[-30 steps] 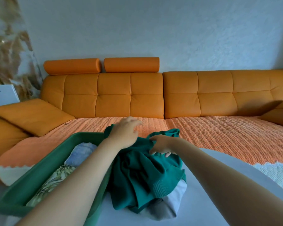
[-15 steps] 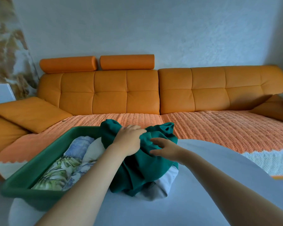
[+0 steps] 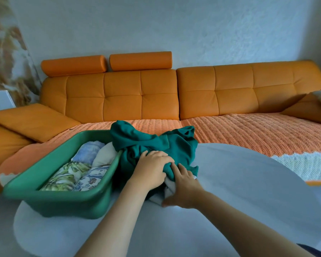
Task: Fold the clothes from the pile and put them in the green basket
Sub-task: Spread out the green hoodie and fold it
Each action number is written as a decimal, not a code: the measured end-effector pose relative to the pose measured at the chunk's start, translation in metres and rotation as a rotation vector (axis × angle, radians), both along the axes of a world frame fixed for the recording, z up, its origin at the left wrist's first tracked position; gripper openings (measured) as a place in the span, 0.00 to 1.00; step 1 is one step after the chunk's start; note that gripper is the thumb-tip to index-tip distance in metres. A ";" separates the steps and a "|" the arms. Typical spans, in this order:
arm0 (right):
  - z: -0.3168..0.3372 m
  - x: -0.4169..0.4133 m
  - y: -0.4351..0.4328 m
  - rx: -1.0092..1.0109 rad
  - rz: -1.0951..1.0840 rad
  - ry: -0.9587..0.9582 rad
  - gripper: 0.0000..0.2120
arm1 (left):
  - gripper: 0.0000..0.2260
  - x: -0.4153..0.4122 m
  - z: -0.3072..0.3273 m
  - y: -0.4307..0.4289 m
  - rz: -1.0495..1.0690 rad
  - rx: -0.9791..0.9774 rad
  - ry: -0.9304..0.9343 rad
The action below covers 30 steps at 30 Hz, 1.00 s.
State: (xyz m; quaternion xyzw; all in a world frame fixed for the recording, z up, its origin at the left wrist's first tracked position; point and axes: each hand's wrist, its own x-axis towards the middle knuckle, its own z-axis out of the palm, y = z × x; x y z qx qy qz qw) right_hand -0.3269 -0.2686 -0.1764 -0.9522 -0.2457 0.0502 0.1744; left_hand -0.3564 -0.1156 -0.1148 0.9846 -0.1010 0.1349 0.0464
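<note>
A crumpled teal garment [image 3: 152,143] lies on top of the pile on the round white table [image 3: 248,182], with a pale grey-white piece [image 3: 170,188] under it. My left hand [image 3: 152,169] grips the teal cloth at its near side, fingers curled into the fabric. My right hand [image 3: 183,188] reaches under the teal garment's near edge, its fingertips hidden in the cloth, thumb on the table side. The green basket [image 3: 50,195] stands left of the pile and holds several folded pieces, light blue, cream and leaf-printed.
An orange sofa [image 3: 156,93] with a ribbed orange throw [image 3: 248,134] runs behind the table. A loose orange cushion [image 3: 32,121] lies at the left, another [image 3: 311,110] at the right. The table's right half is bare.
Both hands have slid down from the top of the teal garment to its near lower edge. The view has dropped, and the pile sits lower and flatter against the basket.
</note>
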 end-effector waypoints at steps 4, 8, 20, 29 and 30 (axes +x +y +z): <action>0.009 0.011 0.003 0.060 0.039 -0.175 0.32 | 0.22 0.002 -0.002 0.003 -0.022 -0.160 -0.048; 0.028 0.029 -0.020 -0.065 0.086 -0.389 0.16 | 0.24 0.005 -0.005 0.002 -0.055 -0.306 0.007; 0.025 0.076 -0.116 -0.139 -0.253 -0.186 0.32 | 0.43 0.032 -0.022 -0.046 -0.087 -0.007 0.061; 0.016 0.036 -0.072 -0.089 -0.208 -0.114 0.67 | 0.29 0.041 -0.010 -0.037 0.013 -0.598 0.041; 0.015 0.036 -0.069 -0.090 -0.226 -0.157 0.64 | 0.31 0.042 -0.011 -0.035 0.080 -0.539 -0.015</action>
